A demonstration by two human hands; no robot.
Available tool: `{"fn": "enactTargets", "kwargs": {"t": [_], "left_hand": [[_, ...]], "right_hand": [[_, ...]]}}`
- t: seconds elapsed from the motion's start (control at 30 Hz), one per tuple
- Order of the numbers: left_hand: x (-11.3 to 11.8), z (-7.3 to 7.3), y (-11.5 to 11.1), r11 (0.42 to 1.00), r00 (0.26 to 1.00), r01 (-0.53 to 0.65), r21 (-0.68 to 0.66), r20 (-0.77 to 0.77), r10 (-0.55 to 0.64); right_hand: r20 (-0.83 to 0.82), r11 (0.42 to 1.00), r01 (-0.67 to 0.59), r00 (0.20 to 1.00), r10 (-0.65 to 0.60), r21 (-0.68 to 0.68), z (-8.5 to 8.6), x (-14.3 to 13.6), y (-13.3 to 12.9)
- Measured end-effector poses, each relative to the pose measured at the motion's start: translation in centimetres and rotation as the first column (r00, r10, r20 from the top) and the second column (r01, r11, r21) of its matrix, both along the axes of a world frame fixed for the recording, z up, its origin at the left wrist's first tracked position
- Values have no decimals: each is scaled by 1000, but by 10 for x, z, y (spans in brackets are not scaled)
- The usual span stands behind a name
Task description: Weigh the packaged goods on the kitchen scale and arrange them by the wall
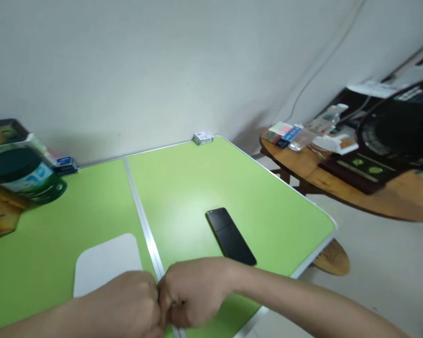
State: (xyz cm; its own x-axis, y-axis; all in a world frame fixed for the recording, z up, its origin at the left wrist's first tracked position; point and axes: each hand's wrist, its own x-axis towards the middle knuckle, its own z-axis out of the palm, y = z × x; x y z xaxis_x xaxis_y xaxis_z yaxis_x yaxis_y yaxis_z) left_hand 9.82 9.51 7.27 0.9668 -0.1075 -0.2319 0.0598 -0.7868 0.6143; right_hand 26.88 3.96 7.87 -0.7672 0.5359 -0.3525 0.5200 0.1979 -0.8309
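Observation:
Over the seam of the green table (183, 178), near its front edge, my two hands meet knuckle to knuckle. My left hand (136, 300) is closed in a fist, its fingers mostly hidden from above. My right hand (193, 293) is also closed, thumb and fingers curled in. Whatever either hand may hold is hidden. Partly behind my left hand lies a white flat board with rounded corners (107, 260). Just beyond my right wrist a black smartphone (231, 237) lies face up, its screen dark.
A green tub with a dark lid (24, 176) stands at the left, beside a small blue box (66, 165). A small white box (203, 138) sits at the back corner by the wall. To the right is a cluttered wooden table (303, 164) with a black fan (402, 122).

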Motion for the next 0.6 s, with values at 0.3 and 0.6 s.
{"fn": "enactTargets", "kwargs": {"t": [0.3, 0.6], "left_hand": [[215, -25, 100, 773, 771, -624, -114, 72, 632], [388, -85, 209, 489, 518, -765, -420, 51, 854]], "right_hand": [[-388, 139, 979, 71, -919, -149, -76, 201, 42], [-486, -307, 950, -292, -824, -50, -127, 375, 172]]}}
